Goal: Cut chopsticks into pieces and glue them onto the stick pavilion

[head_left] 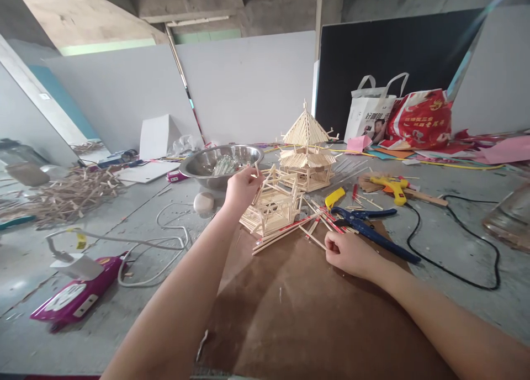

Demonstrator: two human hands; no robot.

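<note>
Reaching fwd, left hand (pixel 241 189) pinching stick frame (pixel 271 206), right hand (pixel 350 254) fisted on sticks (pixel 308 225)

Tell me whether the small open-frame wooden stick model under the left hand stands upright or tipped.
Tipped: the small open-frame wooden stick model leans on loose sticks, steadied by the left hand.

One head-worn view; it looks forward and down across the table (pixel 124 225); near, wide, slightly tilted.

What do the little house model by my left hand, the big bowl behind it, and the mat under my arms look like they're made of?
House model: pale, unfinished wooden sticks, thin and straight, likely bamboo. Bowl: shiny metal, probably stainless steel, given its reflections. Mat: matte brown board or paper, hard to tell which.
</note>
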